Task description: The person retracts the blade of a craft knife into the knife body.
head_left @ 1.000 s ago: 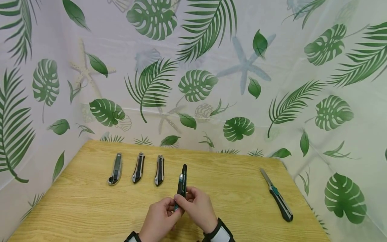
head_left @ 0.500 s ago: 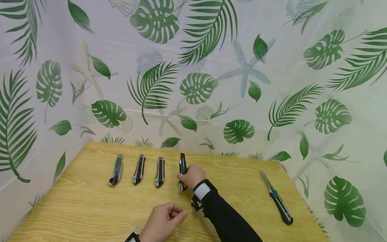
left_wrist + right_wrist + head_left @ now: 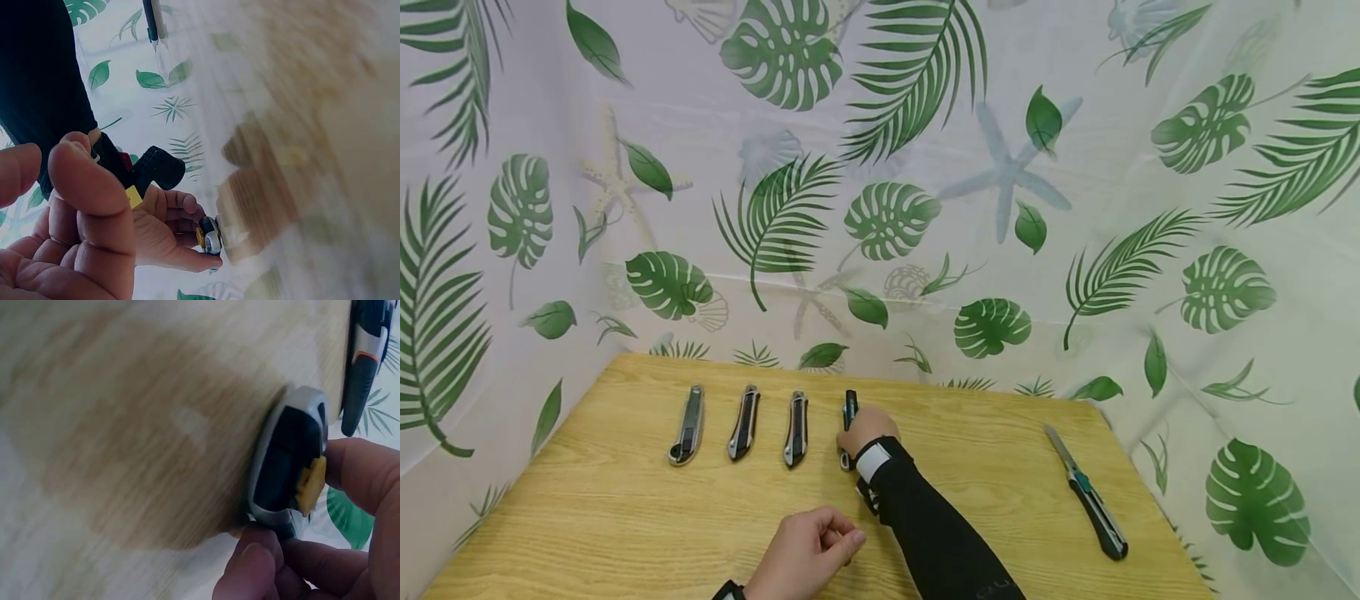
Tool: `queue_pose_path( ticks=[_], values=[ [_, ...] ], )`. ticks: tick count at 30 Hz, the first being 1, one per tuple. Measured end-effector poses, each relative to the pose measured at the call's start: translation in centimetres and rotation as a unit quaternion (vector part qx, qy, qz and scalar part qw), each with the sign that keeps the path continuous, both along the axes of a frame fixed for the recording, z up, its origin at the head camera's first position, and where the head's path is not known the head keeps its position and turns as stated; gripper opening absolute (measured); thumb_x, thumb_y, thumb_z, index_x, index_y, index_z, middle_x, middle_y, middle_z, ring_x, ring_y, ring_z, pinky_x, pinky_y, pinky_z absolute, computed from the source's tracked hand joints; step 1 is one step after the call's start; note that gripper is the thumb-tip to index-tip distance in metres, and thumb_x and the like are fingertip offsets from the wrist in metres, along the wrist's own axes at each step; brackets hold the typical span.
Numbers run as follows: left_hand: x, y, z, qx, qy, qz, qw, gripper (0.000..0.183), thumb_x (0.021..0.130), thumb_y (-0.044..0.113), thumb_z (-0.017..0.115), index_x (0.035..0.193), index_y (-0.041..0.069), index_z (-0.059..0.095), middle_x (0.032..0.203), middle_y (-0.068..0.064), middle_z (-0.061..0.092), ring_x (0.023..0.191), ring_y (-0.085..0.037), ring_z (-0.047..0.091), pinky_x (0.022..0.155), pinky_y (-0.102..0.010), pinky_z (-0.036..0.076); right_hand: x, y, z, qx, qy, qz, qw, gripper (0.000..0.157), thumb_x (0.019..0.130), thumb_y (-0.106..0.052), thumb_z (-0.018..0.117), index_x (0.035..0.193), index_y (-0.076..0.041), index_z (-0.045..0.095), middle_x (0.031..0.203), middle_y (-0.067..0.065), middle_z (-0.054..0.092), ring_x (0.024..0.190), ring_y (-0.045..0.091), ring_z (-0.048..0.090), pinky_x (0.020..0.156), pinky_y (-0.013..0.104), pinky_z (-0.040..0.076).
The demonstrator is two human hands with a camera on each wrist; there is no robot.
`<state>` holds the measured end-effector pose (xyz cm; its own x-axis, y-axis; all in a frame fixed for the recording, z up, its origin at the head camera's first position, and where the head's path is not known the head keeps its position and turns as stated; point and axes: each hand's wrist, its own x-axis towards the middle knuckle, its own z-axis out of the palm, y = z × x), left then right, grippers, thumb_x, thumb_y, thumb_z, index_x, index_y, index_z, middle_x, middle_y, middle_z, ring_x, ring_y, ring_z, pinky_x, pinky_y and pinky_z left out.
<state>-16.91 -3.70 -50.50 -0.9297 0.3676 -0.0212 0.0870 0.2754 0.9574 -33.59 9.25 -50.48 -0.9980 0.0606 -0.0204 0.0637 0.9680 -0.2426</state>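
In the head view my right hand (image 3: 867, 427) holds a black and silver utility knife (image 3: 850, 404) at the right end of a row of similar knives. Its thumb and fingers pinch the knife by its sides, close over the tabletop, and cover much of its middle. The right wrist view shows the handle (image 3: 281, 459) with a yellow slider between thumb and fingers. My left hand (image 3: 812, 550) lies nearer the front, its fingers loosely curled with nothing in them. Nearest in the row is a dark utility knife (image 3: 796, 429), left of the held one.
Further left lie another dark utility knife (image 3: 744, 422) and a silver one (image 3: 687, 427), roughly parallel. On the right side of the wooden table (image 3: 587, 517) a black and green knife (image 3: 1086, 492) lies with its blade extended. Leaf-printed sheeting (image 3: 917, 333) rises behind the table.
Both hands held the knife near the front a second ago. The left hand has let go, and the right has carried the knife away from me and down beside the row.
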Motion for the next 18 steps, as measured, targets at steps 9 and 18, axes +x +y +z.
queue_pose_path(
  ticks=[9, 18],
  values=[
    [0.1, 0.1, 0.1, 0.005, -0.01, -0.008, 0.9999, 0.025, 0.098, 0.037, 0.069, 0.095, 0.013, 0.073, 0.07, 0.001, 0.065, 0.06, -0.016, 0.057, 0.053, -0.026, 0.044, 0.4, 2.2, 0.3, -0.026, -0.009, 0.023, 0.999, 0.056, 0.093, -0.047, 0.07, 0.052, -0.012, 0.057, 0.048, -0.002, 0.045, 0.043, 0.016, 0.045, 0.044, 0.029, 0.033],
    [0.2, 0.2, 0.2, 0.013, -0.004, -0.005, 0.9999, 0.026, 0.099, 0.038, 0.068, 0.095, 0.013, 0.074, 0.067, 0.001, 0.063, 0.055, -0.014, 0.053, 0.051, -0.026, 0.042, 0.8, 17.2, 2.4, -0.001, 0.047, -0.012, 0.999, 0.061, 0.099, -0.04, 0.062, 0.048, -0.013, 0.044, 0.046, -0.002, 0.036, 0.042, 0.017, 0.038, 0.044, 0.031, 0.031]
  ],
)
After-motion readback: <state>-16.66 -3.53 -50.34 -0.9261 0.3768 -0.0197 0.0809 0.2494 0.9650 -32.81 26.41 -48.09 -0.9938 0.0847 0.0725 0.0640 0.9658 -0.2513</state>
